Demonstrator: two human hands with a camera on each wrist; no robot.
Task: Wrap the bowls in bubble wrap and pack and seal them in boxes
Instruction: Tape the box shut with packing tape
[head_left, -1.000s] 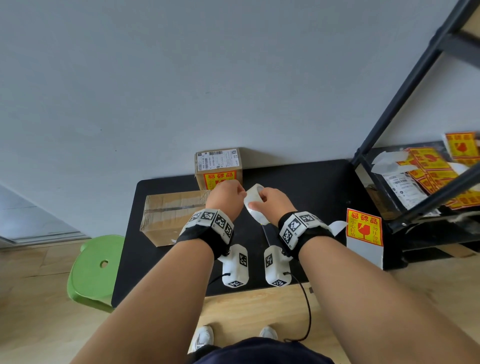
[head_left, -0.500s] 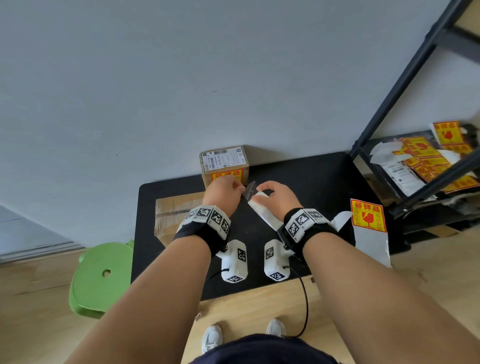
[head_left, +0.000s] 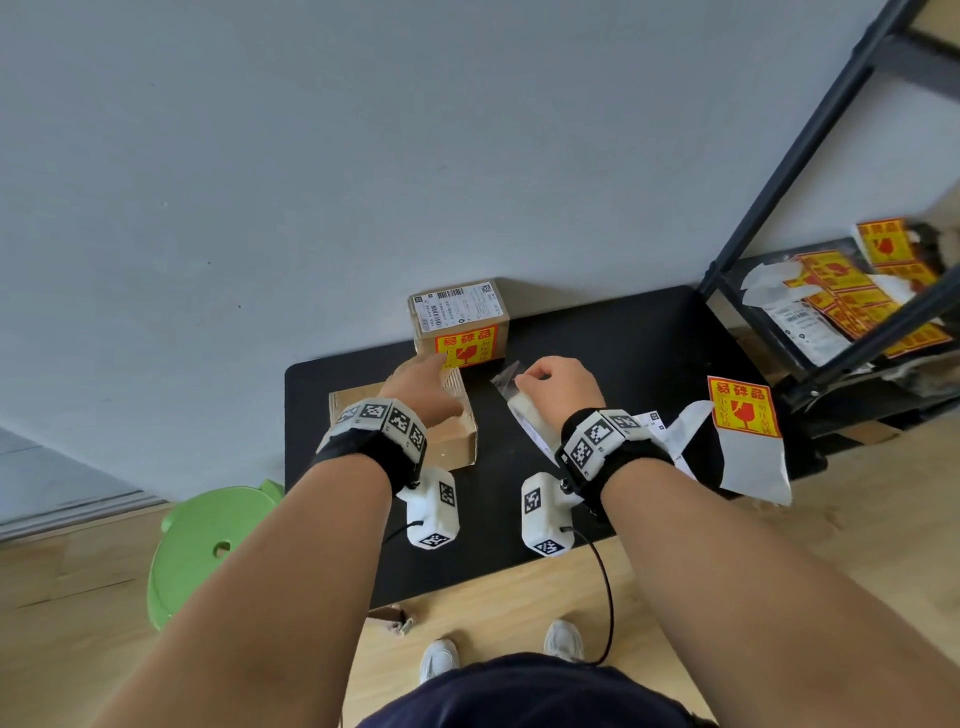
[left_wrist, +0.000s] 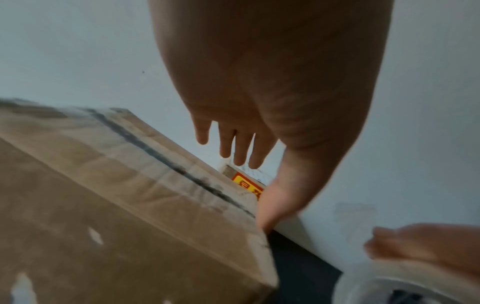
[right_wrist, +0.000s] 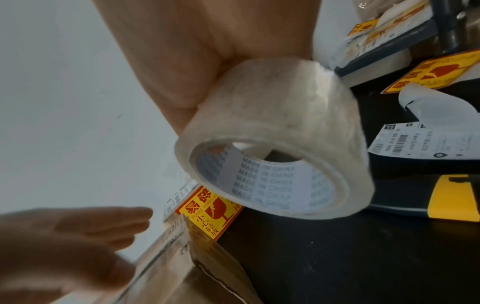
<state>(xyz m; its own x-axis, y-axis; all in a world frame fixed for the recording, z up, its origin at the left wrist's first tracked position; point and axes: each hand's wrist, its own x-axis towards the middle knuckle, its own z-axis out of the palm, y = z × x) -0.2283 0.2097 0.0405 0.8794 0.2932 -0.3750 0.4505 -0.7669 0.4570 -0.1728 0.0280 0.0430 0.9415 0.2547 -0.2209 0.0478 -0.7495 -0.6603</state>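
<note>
Your right hand (head_left: 558, 387) grips the tape roll (right_wrist: 280, 144), a short free end (head_left: 505, 373) sticking up at centre frame. Your left hand (head_left: 423, 387), fingers straight and relaxed, hovers over the brown box (head_left: 457, 436) at centre left of the black table (head_left: 623, 338).

Step in hand, as judged: taping that box. Flatten the top with your left palm, anchor the free end past the edge, run along the dark seam (left_wrist: 166, 158).

Bowls and bubble wrap: not visible. Labelled box (head_left: 460, 325) behind: contents unknown. Left wrist view blurred; contact with the box unclear.
</note>
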